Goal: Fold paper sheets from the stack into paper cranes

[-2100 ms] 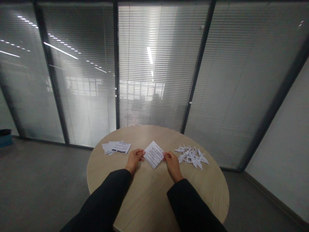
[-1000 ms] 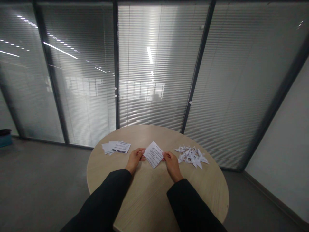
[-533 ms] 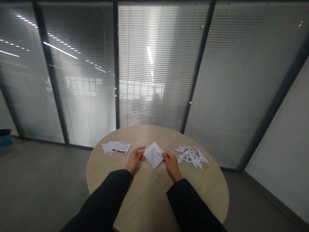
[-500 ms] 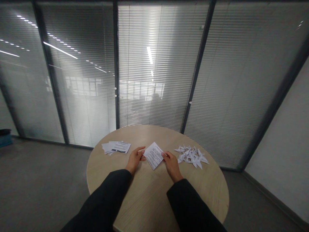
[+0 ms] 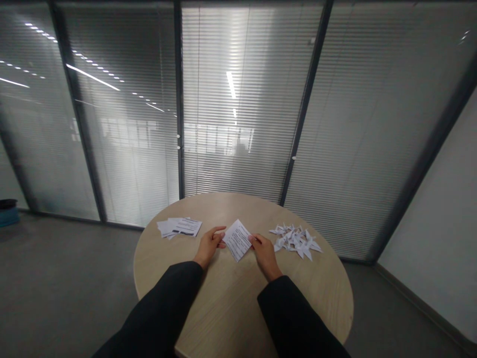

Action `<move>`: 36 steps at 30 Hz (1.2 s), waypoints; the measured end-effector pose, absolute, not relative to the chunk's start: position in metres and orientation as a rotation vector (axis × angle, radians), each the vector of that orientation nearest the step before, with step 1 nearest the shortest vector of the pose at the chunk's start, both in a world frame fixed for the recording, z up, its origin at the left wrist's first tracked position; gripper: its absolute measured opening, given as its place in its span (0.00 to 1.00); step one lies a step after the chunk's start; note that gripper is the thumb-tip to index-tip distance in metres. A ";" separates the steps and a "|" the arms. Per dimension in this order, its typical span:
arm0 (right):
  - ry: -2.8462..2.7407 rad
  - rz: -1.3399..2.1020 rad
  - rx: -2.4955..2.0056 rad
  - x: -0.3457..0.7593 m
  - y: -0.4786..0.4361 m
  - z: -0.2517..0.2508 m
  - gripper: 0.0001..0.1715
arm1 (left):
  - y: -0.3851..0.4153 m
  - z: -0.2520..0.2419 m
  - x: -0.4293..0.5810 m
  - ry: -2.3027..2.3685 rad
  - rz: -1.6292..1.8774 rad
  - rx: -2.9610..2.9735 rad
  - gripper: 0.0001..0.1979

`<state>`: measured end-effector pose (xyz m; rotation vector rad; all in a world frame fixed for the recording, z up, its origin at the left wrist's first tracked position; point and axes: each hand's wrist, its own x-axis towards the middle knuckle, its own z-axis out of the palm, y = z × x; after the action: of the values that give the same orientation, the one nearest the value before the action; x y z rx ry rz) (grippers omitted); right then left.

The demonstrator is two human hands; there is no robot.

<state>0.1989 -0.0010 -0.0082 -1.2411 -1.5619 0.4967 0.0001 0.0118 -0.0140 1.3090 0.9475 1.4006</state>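
Near the middle of the round table [image 5: 223, 308], the left hand [image 5: 209, 244] and right hand [image 5: 264, 248] each pinch an opposite corner of the printed paper square [image 5: 237, 239]. It looks light, limp and easily creased, so corners seem the safest hold. Folded paper figures [image 5: 295, 239] lie just right of it.

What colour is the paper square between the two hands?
The paper square is white with dark printed lines; head view.

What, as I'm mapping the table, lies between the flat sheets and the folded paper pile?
Head view: a printed sheet, the left hand and right hand at its side corners.
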 end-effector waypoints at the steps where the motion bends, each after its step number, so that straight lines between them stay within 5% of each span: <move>1: -1.554 0.512 -1.236 0.199 -0.001 -0.008 0.21 | 0.012 -0.014 0.000 0.942 1.404 1.316 0.22; 24: -1.486 0.673 -1.061 0.192 -0.009 -0.005 0.25 | 0.006 -0.012 0.002 0.912 1.371 1.509 0.23; 36: -1.647 0.542 -0.995 0.192 -0.013 -0.002 0.19 | 0.004 -0.008 0.002 0.944 1.413 1.510 0.23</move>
<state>0.1916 -0.0130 -0.0016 -0.9947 -1.6467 0.5421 0.0018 0.0036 -0.0080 1.5104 0.9444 1.4134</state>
